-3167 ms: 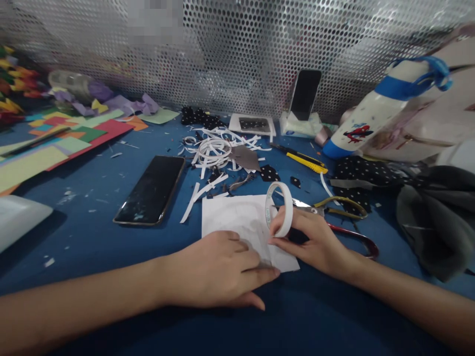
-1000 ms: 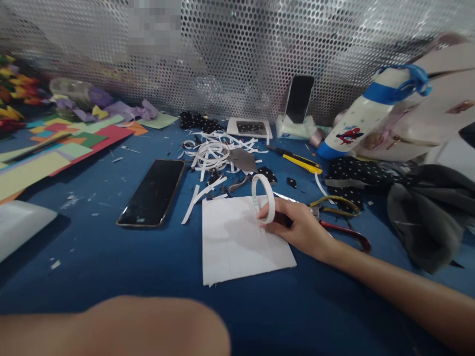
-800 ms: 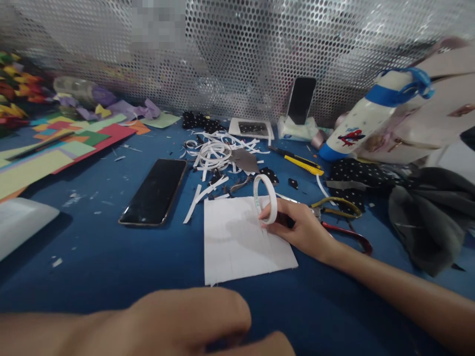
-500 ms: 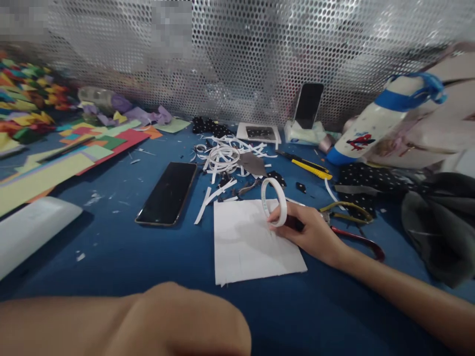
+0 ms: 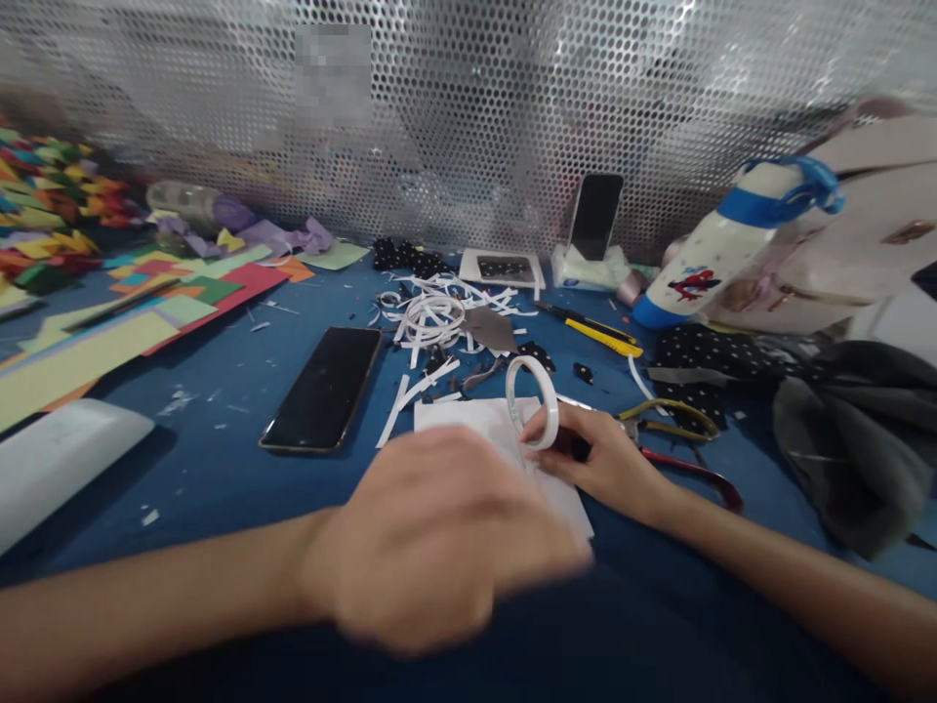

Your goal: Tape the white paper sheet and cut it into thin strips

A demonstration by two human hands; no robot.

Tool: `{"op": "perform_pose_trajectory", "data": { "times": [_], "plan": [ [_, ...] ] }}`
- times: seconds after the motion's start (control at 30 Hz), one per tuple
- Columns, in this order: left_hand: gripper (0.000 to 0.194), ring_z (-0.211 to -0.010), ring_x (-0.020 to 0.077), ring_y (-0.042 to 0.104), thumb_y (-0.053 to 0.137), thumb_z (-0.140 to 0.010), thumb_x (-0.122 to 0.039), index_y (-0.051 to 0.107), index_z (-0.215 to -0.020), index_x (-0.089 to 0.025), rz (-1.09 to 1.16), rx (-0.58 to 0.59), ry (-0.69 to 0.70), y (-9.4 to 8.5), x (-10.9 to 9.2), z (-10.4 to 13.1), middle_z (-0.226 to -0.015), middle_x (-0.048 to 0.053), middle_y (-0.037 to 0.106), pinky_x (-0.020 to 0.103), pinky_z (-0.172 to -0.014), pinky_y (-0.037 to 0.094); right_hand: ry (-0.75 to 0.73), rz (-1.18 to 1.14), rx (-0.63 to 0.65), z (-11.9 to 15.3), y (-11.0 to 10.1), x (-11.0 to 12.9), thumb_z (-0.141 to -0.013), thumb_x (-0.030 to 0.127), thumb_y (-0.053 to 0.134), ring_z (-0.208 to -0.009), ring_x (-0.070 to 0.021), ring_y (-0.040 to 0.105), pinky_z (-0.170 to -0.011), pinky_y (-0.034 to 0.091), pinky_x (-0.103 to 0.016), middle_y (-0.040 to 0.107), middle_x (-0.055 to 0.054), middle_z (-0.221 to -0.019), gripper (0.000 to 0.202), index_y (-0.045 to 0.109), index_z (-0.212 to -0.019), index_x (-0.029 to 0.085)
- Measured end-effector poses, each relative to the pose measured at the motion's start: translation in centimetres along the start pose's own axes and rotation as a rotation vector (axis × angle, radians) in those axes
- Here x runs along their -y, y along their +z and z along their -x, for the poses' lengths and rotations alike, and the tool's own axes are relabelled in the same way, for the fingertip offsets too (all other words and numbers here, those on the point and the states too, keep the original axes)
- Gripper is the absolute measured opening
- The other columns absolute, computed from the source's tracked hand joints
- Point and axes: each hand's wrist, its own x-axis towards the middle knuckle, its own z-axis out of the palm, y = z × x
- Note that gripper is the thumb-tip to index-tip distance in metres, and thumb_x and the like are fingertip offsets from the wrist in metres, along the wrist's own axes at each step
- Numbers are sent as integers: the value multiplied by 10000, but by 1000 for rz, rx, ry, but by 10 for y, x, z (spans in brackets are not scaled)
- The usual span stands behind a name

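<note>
My right hand (image 5: 596, 444) pinches a narrow roll of white tape (image 5: 548, 405) that stands on edge. Beneath the roll is a square of white paper (image 5: 458, 417), partly covered by my hands. My left hand (image 5: 439, 547) is in front of the paper, back of the hand towards me. Motion smears its fingers, so whether they hold anything is unclear. Just beyond my right hand lies a cutting tool with one yellow and one red handle (image 5: 692, 474), its front end partly hidden by the hand.
White paper strips (image 5: 431, 317) lie tangled at the centre back. A dark phone (image 5: 322, 391) lies left of the paper. A yellow cutter knife (image 5: 600, 337), a bottle (image 5: 721, 244) and dark fabric (image 5: 856, 439) are on the right. Coloured paper (image 5: 146, 322) covers the far left.
My left hand has come up from the lower edge and moved right, now over the front of the paper. My right hand keeps the tape roll in nearly the same place. The view has shifted slightly.
</note>
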Motion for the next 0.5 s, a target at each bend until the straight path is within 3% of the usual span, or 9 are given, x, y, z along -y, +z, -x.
{"op": "perform_pose_trajectory", "data": {
  "times": [0.1, 0.2, 0.33, 0.5],
  "plan": [
    [327, -1132, 220, 575, 351, -979, -215, 520, -1256, -175, -4, -150, -136, 11, 31, -26, -1180, 102, 631, 388, -971, 492, -18, 22, -7, 0, -1, 1, -885, 240, 656, -670, -148, 587, -612, 452, -266, 674, -14, -845, 87, 645, -963, 206],
    [349, -1227, 232, 519, 394, -962, -161, 469, -1303, -152, -79, -90, -233, 23, 49, -36, -1311, 115, 560, 403, -1004, 458, -25, 16, -15, 0, -2, 3, -885, 255, 662, -661, -147, 589, -613, 457, -268, 674, -14, -836, 90, 647, -957, 203],
    [404, -1239, 280, 503, 461, -925, -145, 473, -1328, -146, -163, 31, -166, 32, 51, -32, -1329, 116, 570, 482, -1060, 357, -55, -8, -22, 2, -2, 4, -893, 270, 663, -632, -137, 563, -582, 449, -256, 647, -8, -808, 101, 643, -965, 201],
    [434, -1212, 274, 509, 432, -948, -138, 420, -1380, -97, -232, 107, -119, 37, 49, -28, -1276, 145, 591, 484, -1067, 304, -112, 0, -38, 5, -2, 4, -909, 296, 649, -647, -146, 571, -594, 464, -269, 657, -26, -825, 115, 647, -961, 193]
  ]
}}
